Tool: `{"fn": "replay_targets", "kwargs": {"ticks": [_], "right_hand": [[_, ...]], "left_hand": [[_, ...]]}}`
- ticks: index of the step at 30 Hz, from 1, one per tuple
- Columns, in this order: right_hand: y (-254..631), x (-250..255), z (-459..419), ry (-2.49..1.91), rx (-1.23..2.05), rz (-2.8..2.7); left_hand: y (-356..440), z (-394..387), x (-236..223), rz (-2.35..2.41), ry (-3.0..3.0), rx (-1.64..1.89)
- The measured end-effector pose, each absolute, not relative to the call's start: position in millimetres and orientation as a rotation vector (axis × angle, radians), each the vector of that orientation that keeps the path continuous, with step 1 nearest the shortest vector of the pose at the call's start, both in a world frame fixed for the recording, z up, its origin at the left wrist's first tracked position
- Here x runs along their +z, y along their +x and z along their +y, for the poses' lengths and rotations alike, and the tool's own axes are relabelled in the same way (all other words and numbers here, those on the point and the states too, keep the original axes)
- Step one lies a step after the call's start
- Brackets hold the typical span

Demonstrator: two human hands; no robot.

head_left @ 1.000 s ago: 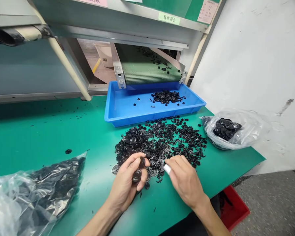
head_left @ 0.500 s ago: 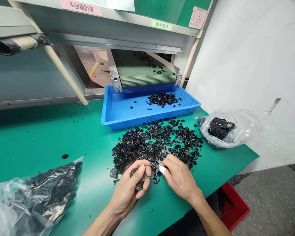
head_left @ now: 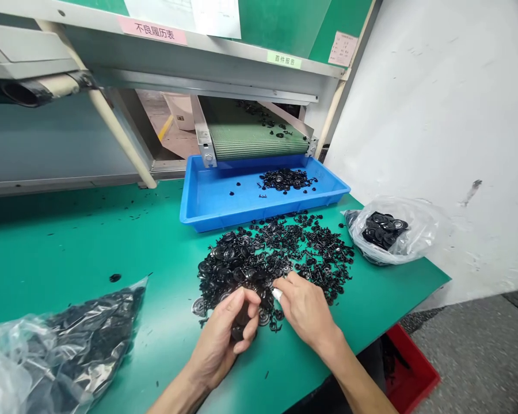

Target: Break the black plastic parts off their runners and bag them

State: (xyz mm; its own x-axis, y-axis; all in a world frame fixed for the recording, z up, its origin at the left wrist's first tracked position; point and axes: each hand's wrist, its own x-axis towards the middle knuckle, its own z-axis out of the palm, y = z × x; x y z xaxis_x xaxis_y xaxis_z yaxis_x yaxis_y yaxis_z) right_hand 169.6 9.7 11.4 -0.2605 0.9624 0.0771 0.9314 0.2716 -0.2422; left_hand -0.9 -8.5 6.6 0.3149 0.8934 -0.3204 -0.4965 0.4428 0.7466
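A loose heap of black plastic parts (head_left: 276,259) lies on the green bench top, with round ring-faced discs at its left and small stemmed pieces at its right. My left hand (head_left: 220,333) sits at the heap's near edge, curled around black discs (head_left: 238,332) that are mostly hidden by the fingers. My right hand (head_left: 304,313) reaches into the heap's near middle, with its fingertips among the parts. A white wrap (head_left: 277,295) covers one of its fingertips. Whether those fingers pinch a part is hidden.
A blue plastic tray (head_left: 207,198) holding a smaller black pile stands beyond the heap, under the end of a green conveyor belt (head_left: 259,138). Clear bags of black parts lie at left (head_left: 69,345) and right (head_left: 392,230). A red crate (head_left: 410,368) sits below the bench's right edge.
My left hand has curled more tightly, covering the discs it holds. My right hand has moved slightly left along the heap. The whole view has shifted slightly as my head moved.
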Motion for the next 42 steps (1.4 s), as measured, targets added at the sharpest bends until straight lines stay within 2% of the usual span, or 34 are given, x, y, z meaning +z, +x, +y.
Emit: {"fn": "replay_targets", "kwargs": {"ticks": [10,16,24,34,42], "right_hand": [[195.4,14.1,26.9,-1.917,0.124,-2.197],[184.4,18.5,40.5,-1.641,0.257,-2.351],[212.3,16.6,59.4,-1.711,0.247,-2.289],[196.0,21.6,69.6,-1.734,0.349,-2.433],[202.9,19.7,66.6,-1.587,0.297,-2.099]], "left_hand": [[-0.5,-4.6,9.5,0.684,0.374,1.080],[-2.6,-4.4,13.5,0.684,0.348,1.121],[-2.0,-4.7,15.1,0.693,0.342,1.088],[-2.1,-3.1,15.0,0.686,0.353,1.072],[-1.3,-4.3,14.3,0.822,0.560,1.004]]}}
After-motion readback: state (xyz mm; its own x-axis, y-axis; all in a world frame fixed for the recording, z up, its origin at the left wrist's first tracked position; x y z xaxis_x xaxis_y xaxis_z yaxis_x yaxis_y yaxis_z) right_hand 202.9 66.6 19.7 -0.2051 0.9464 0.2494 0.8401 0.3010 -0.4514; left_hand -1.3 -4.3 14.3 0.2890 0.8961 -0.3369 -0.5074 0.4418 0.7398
